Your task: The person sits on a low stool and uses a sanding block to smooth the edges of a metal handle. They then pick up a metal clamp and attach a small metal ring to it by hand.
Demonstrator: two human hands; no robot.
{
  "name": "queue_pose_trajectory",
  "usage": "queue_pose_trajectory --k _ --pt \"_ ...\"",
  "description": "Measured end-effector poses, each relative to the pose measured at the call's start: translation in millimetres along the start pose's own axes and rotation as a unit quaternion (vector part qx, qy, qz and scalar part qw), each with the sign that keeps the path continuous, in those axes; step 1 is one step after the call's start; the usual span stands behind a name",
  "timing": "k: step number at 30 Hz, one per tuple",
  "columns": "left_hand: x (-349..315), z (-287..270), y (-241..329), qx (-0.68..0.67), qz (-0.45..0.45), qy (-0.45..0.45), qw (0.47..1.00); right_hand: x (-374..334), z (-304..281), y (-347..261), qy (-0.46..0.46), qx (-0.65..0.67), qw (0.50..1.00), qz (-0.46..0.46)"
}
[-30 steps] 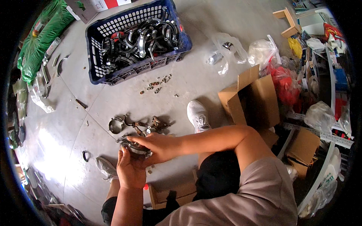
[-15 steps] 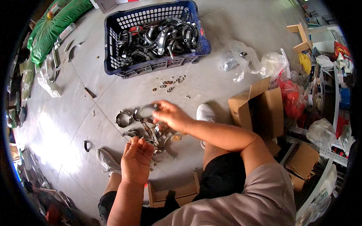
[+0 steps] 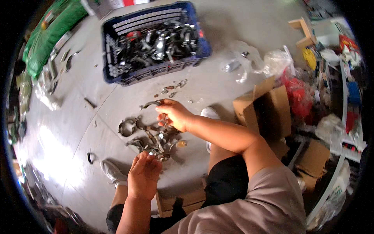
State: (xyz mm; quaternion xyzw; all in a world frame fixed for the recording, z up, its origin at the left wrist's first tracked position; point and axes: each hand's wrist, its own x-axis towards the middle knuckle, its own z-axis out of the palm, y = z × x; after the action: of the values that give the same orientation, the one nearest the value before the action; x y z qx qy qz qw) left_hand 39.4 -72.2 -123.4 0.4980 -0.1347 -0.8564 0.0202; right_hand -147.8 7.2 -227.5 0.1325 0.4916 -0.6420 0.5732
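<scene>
My right hand (image 3: 174, 116) is closed on a curved metal pipe clamp half (image 3: 150, 104), which sticks out to the left from its fingertips above the floor. Below it lies a loose pile of metal pipe clamps (image 3: 157, 142), partly covered by that hand. At the pile's left edge rests a round pipe clamp (image 3: 126, 127). My left hand (image 3: 144, 173) is at the near side of the pile, its fingers curled together. Whatever those fingers hold, if anything, is too small and hidden to name.
A blue plastic crate (image 3: 156, 71) full of clamps stands at the far side. Small metal fittings (image 3: 169, 90) lie before it. Right of my legs is an open cardboard box (image 3: 245, 113); beyond it lie clear plastic bags (image 3: 276, 60). A wooden stool (image 3: 183, 201) sits beneath me.
My right hand has carried the clamp half slightly up and away from the pile, and it now points out leftward. My left hand has drawn back a little toward me. The whole view has shifted slightly.
</scene>
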Motion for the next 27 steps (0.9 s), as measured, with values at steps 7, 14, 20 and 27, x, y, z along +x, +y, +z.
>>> queue_pose_trajectory --k 7,14,20,27 --pt "4.8 9.6 -11.6 0.02 -0.016 0.029 0.999 -27.9 -55.4 -49.1 0.143 -0.199 0.876 -0.415" --pt "13.9 14.5 -24.6 0.05 -0.017 0.042 0.998 -70.1 -141.5 -95.2 0.297 -0.011 0.886 -0.356" --pt "35.3 21.8 -39.0 0.156 0.031 0.021 0.987 -63.7 -192.6 -93.1 0.326 0.039 0.908 -0.26" --pt "122.2 55.6 -77.7 0.488 0.1 -0.109 0.86 -94.4 -168.1 -83.7 0.143 0.138 0.947 -0.252"
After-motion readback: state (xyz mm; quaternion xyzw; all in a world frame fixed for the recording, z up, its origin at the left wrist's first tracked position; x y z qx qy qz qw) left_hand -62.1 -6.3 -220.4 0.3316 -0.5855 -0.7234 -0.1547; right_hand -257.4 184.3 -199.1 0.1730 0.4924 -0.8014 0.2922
